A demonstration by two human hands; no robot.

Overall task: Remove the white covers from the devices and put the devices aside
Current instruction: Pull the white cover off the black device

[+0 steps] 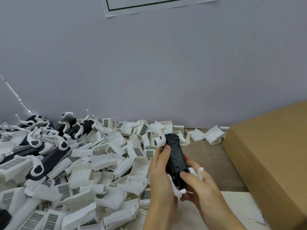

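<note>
Grey wall point(149, 63) fills the top half, a paper sheet point(157, 4) taped at its top edge. Cardboard box point(272, 156) sits at right on the brown surface point(211, 156). Big heap of loose white covers point(103, 165) spreads over the left and middle, many with gridded sticker patches. Behind it at far left lies a pile of black devices point(48, 156) with white clip parts on them.

You hold one black device point(175, 156) above the surface, just right of the heap. It's a long black block with moulded recesses on top, far end pointing at the wall, white curved parts point(157, 141) still on that far end and more white plastic at the near end.

Your left hand point(162, 176) grips the device's left side, thumb on its top edge. Your right hand point(197, 185) grips the near right end, thumb on top, fingers curled under. Both hands are clamped on it, close together, forearms coming in from bottom centre.
</note>
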